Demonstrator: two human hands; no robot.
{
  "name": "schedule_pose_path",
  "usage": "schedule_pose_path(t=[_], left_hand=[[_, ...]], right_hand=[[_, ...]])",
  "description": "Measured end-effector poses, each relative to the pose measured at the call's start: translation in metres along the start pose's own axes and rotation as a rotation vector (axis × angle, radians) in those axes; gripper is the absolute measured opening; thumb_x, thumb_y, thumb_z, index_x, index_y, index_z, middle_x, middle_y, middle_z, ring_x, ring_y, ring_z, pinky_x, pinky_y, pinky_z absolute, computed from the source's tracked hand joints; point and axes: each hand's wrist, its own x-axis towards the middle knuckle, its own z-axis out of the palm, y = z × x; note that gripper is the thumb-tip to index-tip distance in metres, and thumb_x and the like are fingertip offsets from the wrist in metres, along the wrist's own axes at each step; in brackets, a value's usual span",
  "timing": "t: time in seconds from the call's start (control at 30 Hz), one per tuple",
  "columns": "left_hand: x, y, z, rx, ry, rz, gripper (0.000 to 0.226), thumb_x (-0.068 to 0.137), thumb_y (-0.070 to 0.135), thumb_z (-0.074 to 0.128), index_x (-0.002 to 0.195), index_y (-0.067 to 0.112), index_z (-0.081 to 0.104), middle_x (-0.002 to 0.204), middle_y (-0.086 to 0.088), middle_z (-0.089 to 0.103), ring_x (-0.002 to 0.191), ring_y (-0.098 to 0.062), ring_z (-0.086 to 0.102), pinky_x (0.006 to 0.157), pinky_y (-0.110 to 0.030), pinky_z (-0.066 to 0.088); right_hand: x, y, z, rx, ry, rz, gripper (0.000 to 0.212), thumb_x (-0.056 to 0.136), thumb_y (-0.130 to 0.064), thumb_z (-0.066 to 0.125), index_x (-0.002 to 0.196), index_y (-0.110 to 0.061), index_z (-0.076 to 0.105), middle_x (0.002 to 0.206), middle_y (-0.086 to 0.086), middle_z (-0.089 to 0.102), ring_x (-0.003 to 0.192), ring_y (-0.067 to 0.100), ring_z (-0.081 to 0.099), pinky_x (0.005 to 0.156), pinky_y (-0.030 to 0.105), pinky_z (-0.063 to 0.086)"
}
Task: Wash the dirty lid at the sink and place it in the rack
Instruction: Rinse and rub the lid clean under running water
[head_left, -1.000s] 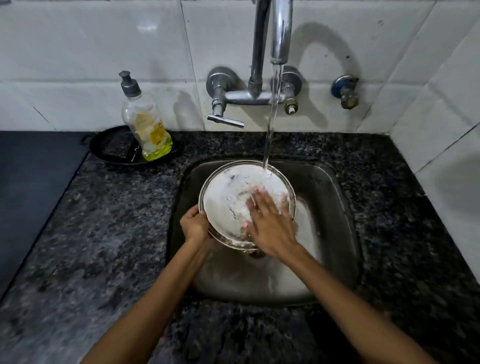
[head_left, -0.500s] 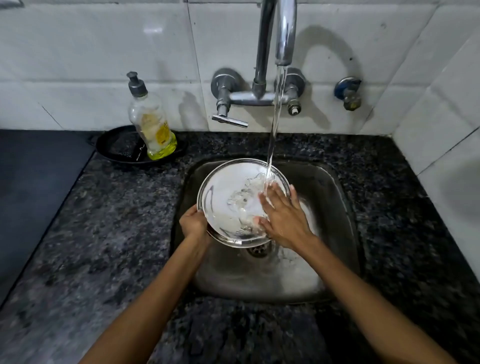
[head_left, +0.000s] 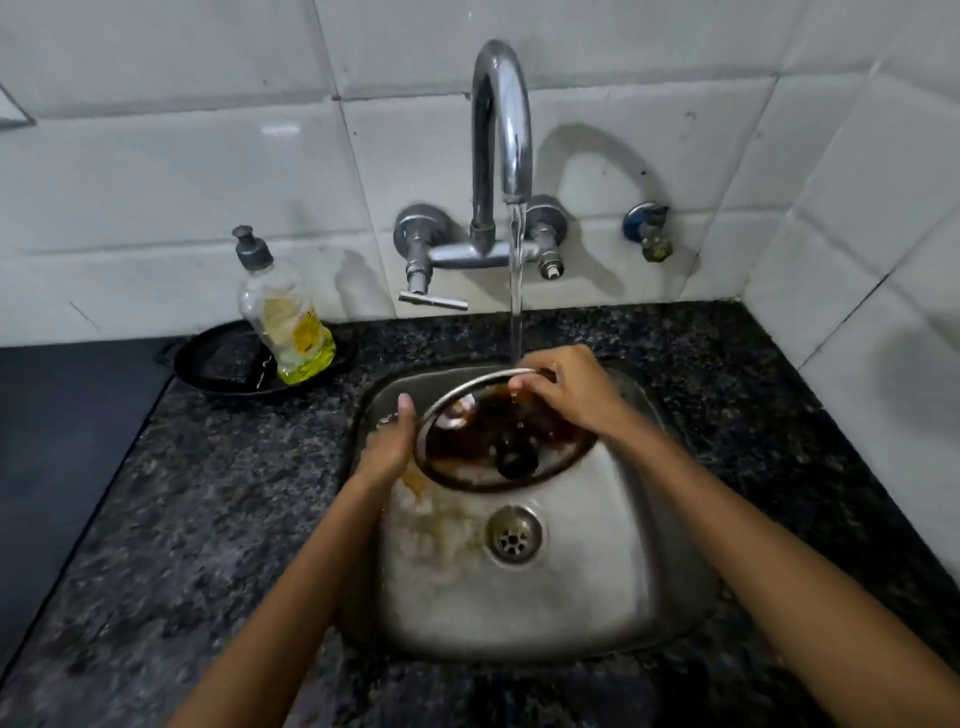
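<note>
Water (head_left: 516, 280) runs from the tap (head_left: 501, 130) onto the far rim of the lid (head_left: 467, 441), which we hold tilted over the sink (head_left: 597, 571), knob (head_left: 514, 460) facing us. Our left hand (head_left: 389, 441) grips its left edge, thumb up; our right hand (head_left: 566, 395) curls closed over the far rim. Brown residue streaks the glass. A soap bottle (head_left: 283, 317) stands on the counter (head_left: 208, 493).

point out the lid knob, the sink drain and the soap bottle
lid knob (head_left: 514, 457), head view, on its dark round top
sink drain (head_left: 513, 535), head view, on the strainer's middle
soap bottle (head_left: 291, 327), head view, on its yellow label
</note>
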Motion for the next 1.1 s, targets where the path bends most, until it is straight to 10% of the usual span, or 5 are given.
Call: schedule_pose_path(t=[0.2, 0.37, 0.5, 0.73, 1.1], left_hand=[[-0.026, 0.070, 0.015, 0.474, 0.020, 0.726, 0.017, 0.088, 0.015, 0.050, 0.087, 0.008, 0.065, 0.074, -0.004, 0.062, 0.075, -0.020, 0.058, 0.058, -0.022, 0.033], [-0.036, 0.047, -0.008, 0.009, -0.054, 0.591, 0.018, 0.087, -0.007, 0.048, 0.092, 0.006, 0.060, 0.055, 0.015, 0.067, 0.055, 0.008, 0.058, 0.056, -0.009, 0.045], [-0.042, 0.065, 0.014, 0.453, -0.140, 0.696, 0.027, 0.084, 0.004, 0.056, 0.108, 0.013, 0.064, 0.086, 0.008, 0.067, 0.082, -0.003, 0.058, 0.062, 0.003, 0.039], [-0.046, 0.054, 0.007, 0.185, -0.002, 0.607, 0.017, 0.083, 0.002, 0.057, 0.087, 0.015, 0.067, 0.055, 0.019, 0.064, 0.061, 0.003, 0.058, 0.052, -0.007, 0.042], [-0.052, 0.057, 0.012, 0.172, 0.048, 0.597, 0.025, 0.085, -0.003, 0.050, 0.098, 0.011, 0.067, 0.077, -0.001, 0.066, 0.076, -0.013, 0.063, 0.066, -0.024, 0.049]], right_hand=[[0.040, -0.018, -0.004, -0.008, -0.164, 0.030, 0.023, 0.075, -0.031, 0.070, 0.071, -0.008, 0.071, 0.058, -0.007, 0.056, 0.055, 0.000, 0.049, 0.057, 0.023, 0.038], [0.022, 0.042, -0.023, 0.269, 0.008, 0.280, 0.039, 0.080, -0.031, 0.066, 0.067, 0.006, 0.063, 0.056, 0.005, 0.050, 0.052, 0.004, 0.047, 0.053, 0.024, 0.029], [0.024, 0.020, -0.001, 0.181, -0.027, 0.190, 0.021, 0.074, -0.019, 0.073, 0.071, 0.001, 0.069, 0.061, 0.009, 0.060, 0.058, 0.002, 0.053, 0.059, 0.023, 0.036], [0.028, 0.029, -0.012, 0.166, 0.018, 0.219, 0.050, 0.077, -0.037, 0.068, 0.075, 0.012, 0.062, 0.061, 0.018, 0.051, 0.060, 0.019, 0.047, 0.055, 0.029, 0.027], [0.030, 0.017, -0.007, 0.203, 0.085, 0.206, 0.062, 0.065, -0.054, 0.071, 0.061, 0.006, 0.058, 0.055, 0.011, 0.048, 0.053, 0.016, 0.045, 0.055, 0.030, 0.026]])
